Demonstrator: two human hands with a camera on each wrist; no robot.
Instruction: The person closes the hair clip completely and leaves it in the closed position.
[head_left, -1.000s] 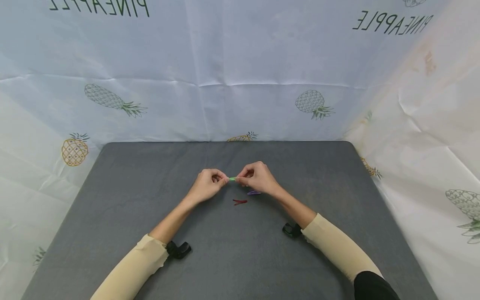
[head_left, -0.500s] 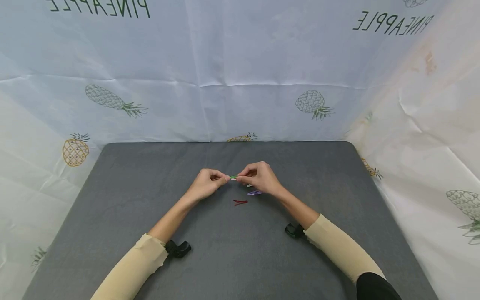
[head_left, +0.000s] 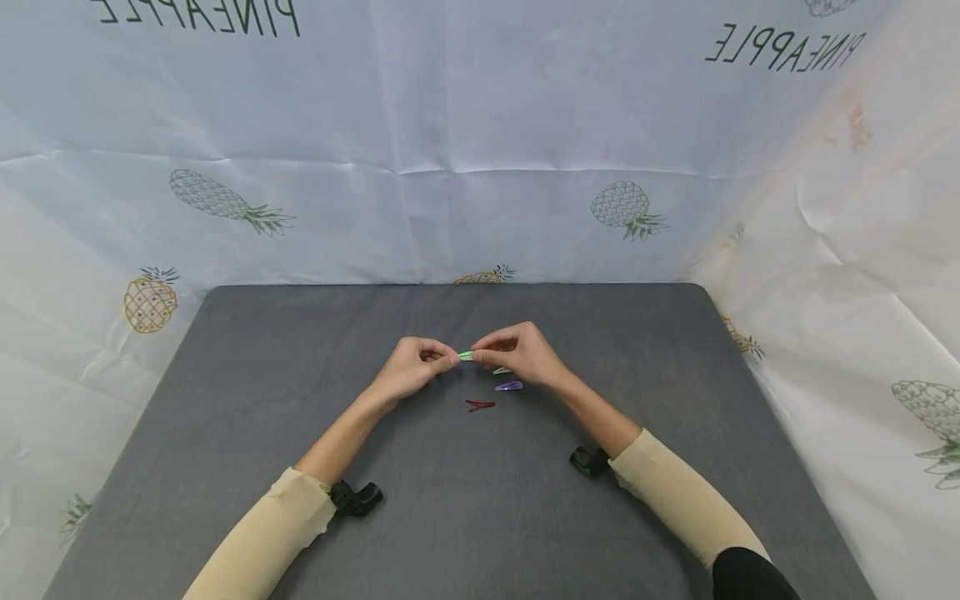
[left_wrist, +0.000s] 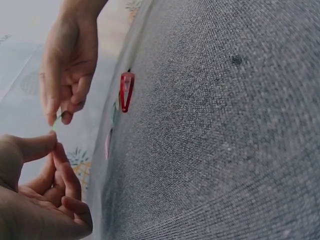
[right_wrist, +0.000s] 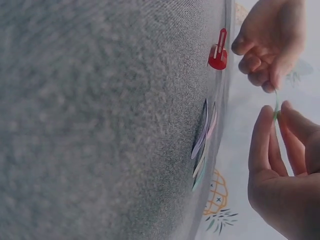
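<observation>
Between my two hands, over the far middle of the table, is a small green hair clip [head_left: 466, 356]. My left hand [head_left: 410, 367] pinches one end between thumb and fingertip. My right hand [head_left: 522, 355] pinches the other end, its fingers covering part of the clip. Below them a red hair clip [head_left: 480, 405] lies with its prongs spread. A purple hair clip [head_left: 509, 386] and a pale hair clip [head_left: 502, 371] lie under the right hand. The right wrist view also has a teal hair clip [right_wrist: 199, 180] and a pink hair clip [right_wrist: 212, 122] on the cloth.
Dark grey cloth covers the table [head_left: 450, 517], whose far edge meets a pineapple-print curtain [head_left: 420, 217]. Black wrist cameras sit on both forearms, the left camera [head_left: 358, 498] and the right camera [head_left: 588, 461] hanging inward.
The right hand has shifted slightly right, uncovering more of the purple and pale clips. The green clip has tilted a little between the fingers. The left hand stays nearly still.
</observation>
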